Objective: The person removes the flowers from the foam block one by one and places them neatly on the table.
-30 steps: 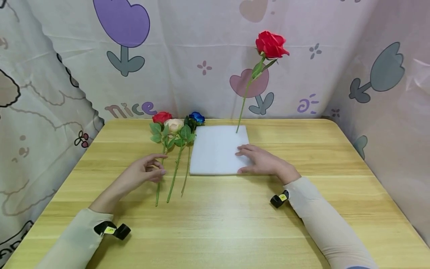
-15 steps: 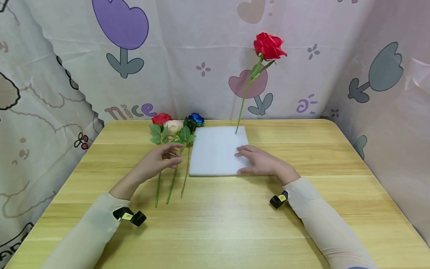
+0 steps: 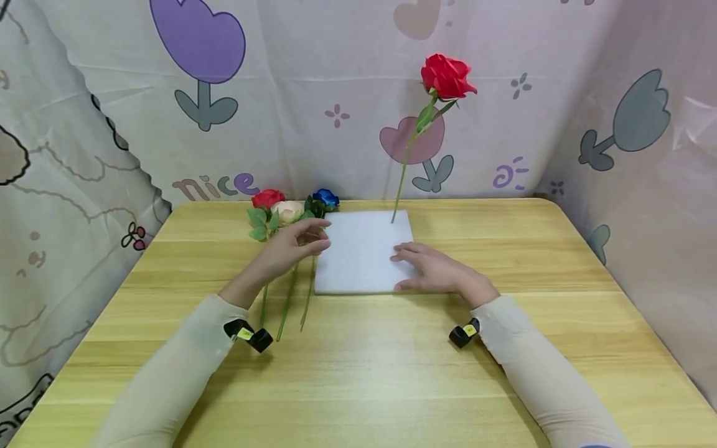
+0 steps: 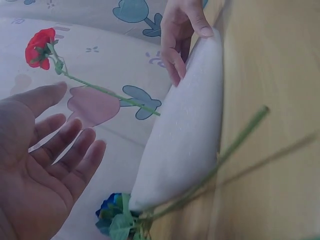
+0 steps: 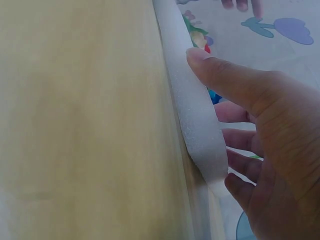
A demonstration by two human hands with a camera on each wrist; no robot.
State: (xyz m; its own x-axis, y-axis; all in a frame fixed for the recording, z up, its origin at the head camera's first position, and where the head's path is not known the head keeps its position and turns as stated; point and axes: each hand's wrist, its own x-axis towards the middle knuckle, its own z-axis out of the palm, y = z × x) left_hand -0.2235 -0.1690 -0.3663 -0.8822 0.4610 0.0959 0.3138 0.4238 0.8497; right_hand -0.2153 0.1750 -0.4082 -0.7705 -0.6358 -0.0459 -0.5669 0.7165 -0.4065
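Note:
A square white foam board [image 3: 353,267] lies on the table, and a red rose [image 3: 446,76] stands in its back right part, leaning slightly right. My right hand [image 3: 434,269] rests on the board's right side, thumb and fingertips touching the foam [image 5: 192,110]. Above the lying flower stems, close to the board's left edge, hovers my left hand [image 3: 291,249]. Its fingers are loosely bent and hold nothing, as the left wrist view shows of the hand [image 4: 55,165]. Left of the board lie a second red rose [image 3: 267,198], a cream rose [image 3: 288,212] and a blue rose [image 3: 327,198]; the left hand hides part of their stems.
The wooden table [image 3: 381,367] ends at the back against a printed cloth [image 3: 291,124]. The lying flower stems [image 3: 287,305] point toward the front. Small black cameras sit at the left cuff [image 3: 259,340] and the right cuff [image 3: 462,336].
My left hand has moved right and farther back, passing over the lying stems to the board's left edge. The right hand, board and standing rose have stayed in place.

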